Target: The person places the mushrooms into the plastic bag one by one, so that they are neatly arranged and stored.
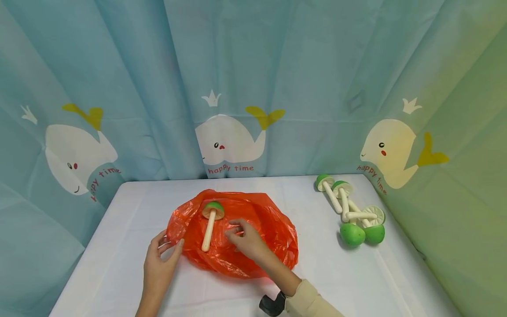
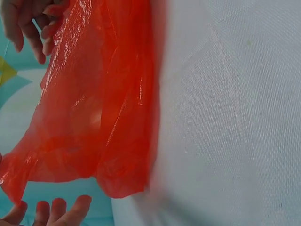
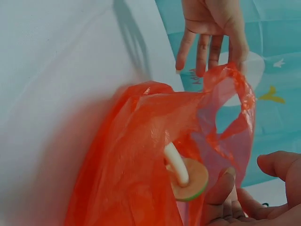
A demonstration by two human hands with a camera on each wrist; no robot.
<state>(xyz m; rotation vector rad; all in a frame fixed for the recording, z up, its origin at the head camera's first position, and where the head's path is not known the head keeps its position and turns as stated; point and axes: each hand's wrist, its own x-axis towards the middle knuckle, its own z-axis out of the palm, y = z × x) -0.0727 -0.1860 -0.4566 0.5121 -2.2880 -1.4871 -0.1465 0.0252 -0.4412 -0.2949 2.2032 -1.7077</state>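
A red plastic bag (image 1: 237, 266) lies spread on the white table with its mouth gaping. Inside it is a toy mushroom (image 1: 208, 231) with a green cap and a pale stem, its cap toward the far side. My left hand (image 1: 160, 262) is at the bag's left rim, thumb and fingers apart, fingertips touching the plastic. In the right wrist view, fairly straight fingers of that left hand (image 3: 214, 28) meet the bag's handle loop. Over the bag's middle, to the right of the mushroom, hovers my right hand (image 1: 247, 240), fingers loosely bent around nothing.
Several more green-capped toy mushrooms (image 1: 352, 236) lie in a pile at the table's far right. A blue curtain (image 1: 317, 66) with whale prints hangs behind the table (image 1: 313, 281). A black device (image 1: 273, 304) sits at my right wrist.
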